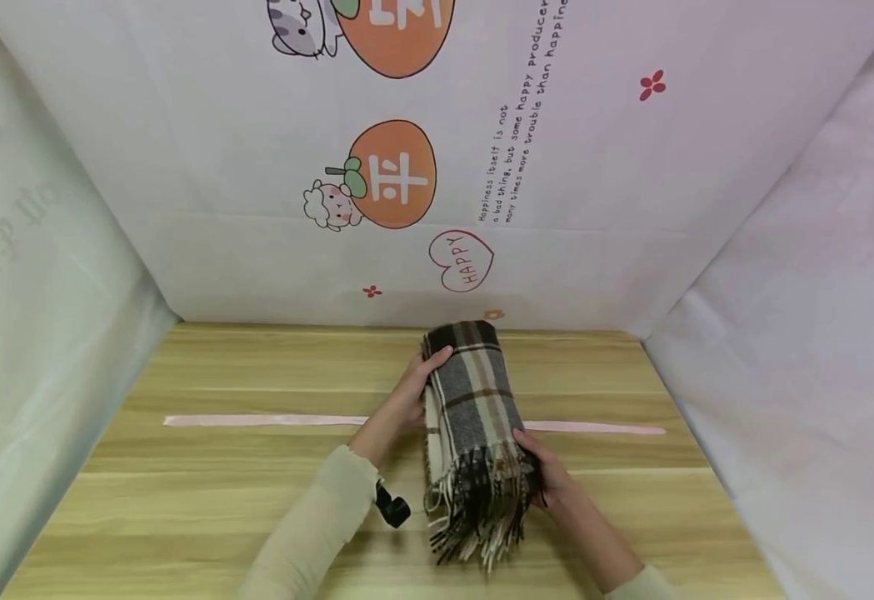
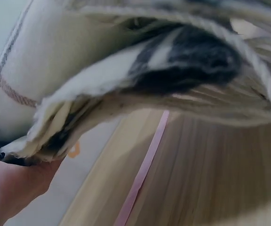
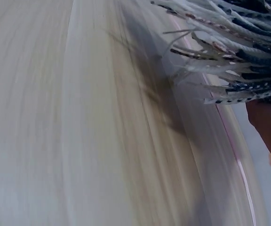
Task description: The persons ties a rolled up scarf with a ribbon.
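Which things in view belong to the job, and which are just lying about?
In the job:
folded plaid cloth, fringed, held from both sides
left hand
right hand

Just there:
pink strip across the wooden tabletop
printed backdrop

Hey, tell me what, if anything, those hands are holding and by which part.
A folded plaid scarf: the left hand grips its left edge near the far end, the right hand its right edge beside the fringe.

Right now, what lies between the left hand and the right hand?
The folded scarf lies between the left hand and the right hand, held by both; the head view shows this.
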A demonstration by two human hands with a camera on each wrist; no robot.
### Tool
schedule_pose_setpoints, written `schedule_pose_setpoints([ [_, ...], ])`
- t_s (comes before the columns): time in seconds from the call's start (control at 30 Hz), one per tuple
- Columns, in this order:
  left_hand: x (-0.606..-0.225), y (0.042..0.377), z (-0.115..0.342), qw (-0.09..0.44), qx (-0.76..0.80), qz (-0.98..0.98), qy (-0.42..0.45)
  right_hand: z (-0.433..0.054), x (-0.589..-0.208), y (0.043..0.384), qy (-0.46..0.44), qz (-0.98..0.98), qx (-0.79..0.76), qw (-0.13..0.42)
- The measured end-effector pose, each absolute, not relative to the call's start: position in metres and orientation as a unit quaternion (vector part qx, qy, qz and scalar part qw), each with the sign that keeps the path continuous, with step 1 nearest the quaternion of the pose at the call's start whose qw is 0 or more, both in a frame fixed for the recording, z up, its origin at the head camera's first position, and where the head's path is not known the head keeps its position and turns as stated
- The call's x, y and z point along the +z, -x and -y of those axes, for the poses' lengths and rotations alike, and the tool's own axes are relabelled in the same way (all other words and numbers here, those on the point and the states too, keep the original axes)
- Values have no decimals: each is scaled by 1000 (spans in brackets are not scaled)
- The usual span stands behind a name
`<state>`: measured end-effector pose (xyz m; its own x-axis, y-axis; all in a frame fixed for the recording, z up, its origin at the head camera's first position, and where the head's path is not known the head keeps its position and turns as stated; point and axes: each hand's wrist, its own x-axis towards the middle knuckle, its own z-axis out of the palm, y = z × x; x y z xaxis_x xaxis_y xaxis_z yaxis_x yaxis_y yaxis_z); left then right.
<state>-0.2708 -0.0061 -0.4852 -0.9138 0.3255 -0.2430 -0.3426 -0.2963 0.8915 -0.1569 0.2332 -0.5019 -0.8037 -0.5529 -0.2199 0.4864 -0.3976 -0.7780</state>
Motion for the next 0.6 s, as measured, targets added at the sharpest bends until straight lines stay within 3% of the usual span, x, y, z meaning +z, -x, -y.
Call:
schedule_pose_setpoints([
  [0.33,-488,270,36,185,767,-612,45,-187,-505,154,-2,-419,-859,295],
  [0.6,-494,276,58,168,781,-598,64,-152,-514,143,46,-289,-909,298],
])
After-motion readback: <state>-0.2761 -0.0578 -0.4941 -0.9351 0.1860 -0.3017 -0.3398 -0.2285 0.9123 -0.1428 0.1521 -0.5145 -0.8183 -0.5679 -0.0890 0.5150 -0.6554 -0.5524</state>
